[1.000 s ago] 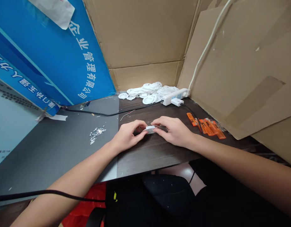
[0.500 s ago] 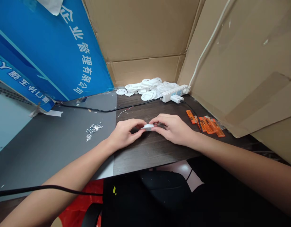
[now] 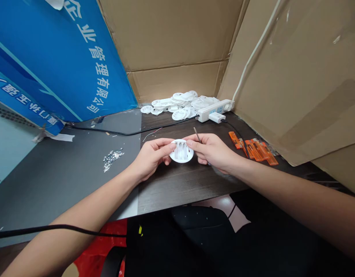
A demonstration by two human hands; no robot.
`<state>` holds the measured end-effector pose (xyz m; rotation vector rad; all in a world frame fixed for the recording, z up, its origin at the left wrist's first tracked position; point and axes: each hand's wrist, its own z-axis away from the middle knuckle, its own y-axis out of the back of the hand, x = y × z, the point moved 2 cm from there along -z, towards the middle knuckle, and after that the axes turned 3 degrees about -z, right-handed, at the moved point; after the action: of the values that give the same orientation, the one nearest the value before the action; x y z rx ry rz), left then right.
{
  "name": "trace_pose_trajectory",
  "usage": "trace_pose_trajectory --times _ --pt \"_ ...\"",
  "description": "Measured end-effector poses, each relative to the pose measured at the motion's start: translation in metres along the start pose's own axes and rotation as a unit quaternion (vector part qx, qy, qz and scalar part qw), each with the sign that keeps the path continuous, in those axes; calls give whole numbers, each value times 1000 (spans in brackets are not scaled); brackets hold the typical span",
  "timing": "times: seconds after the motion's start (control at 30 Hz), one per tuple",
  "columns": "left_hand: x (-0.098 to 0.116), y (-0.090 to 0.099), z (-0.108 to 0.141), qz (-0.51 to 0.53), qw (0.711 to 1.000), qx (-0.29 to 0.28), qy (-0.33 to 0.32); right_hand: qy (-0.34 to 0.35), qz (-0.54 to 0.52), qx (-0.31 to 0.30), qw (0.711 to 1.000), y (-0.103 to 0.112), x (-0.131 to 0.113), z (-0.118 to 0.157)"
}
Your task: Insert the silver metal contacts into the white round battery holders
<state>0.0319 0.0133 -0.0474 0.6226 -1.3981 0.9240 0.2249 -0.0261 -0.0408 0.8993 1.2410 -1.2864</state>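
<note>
Cardboard (image 3: 295, 96) walls in the back and the right side, matt brown and flat, with a straight crease across the rear panel and a smooth strip of tape on the right one. Below spreads the worktop (image 3: 171, 192), dark with a fine wood grain. A glossy blue panel (image 3: 62, 73) printed with white characters leans at the left, and a smooth grey sheet (image 3: 79, 184) covers that end of the worktop.

Along the back lies a loose heap of thin white plastic discs (image 3: 173, 102), round and overlapping. Both hands work at the middle: the left hand (image 3: 151, 157) pinches one side of a white disc (image 3: 181, 156), its thumb on the face, while the right hand (image 3: 214, 152) grips the opposite edge and also holds a slim rod. Translucent orange plastic pieces (image 3: 254, 149), flat and oblong, overlap beyond the right hand. Near the heap sits a boxy white power strip (image 3: 208, 112).

The held disc is tilted to show parallel moulded channels. Small shiny metal bits (image 3: 111, 158) are scattered on the grey sheet. The slim rod (image 3: 197, 134), dull and straight, juts above the right hand. Thinnest is a hair-fine wire (image 3: 150, 134), gently curved.
</note>
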Motion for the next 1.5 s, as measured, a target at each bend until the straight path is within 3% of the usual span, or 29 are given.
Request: trace_pose_trajectory --times 0.23,0.47,0.6,0.87,0.93,1.0,1.1,1.17,1.33,1.5 --pt "-4 0 -2 143 982 38 118 -88 -112 -6 990 -7 -6 4" --pt "-2 -4 -3 155 967 75 190 -130 -108 33 985 -10 0 0" --pt "-4 -3 -3 141 975 37 165 -132 -99 37 986 -10 0 0" --pt "-6 -2 4 -6 989 -139 58 -123 -63 35 990 -11 2 4" --pt "-5 -4 5 -61 986 -148 50 -115 3 31 993 -9 1 5" --pt "-5 -5 5 -93 983 -153 41 -58 124 11 991 -5 -2 6" --pt "-5 -5 4 -116 981 -153 32 51 346 -33 936 6 -12 8" --pt "-5 -5 4 -131 979 -150 37 82 445 -61 890 13 -16 9" --pt "-3 -7 4 -177 971 -154 52 145 528 -114 829 15 -17 10" --pt "-4 -8 6 -187 969 -154 48 129 629 -100 760 8 -19 14"
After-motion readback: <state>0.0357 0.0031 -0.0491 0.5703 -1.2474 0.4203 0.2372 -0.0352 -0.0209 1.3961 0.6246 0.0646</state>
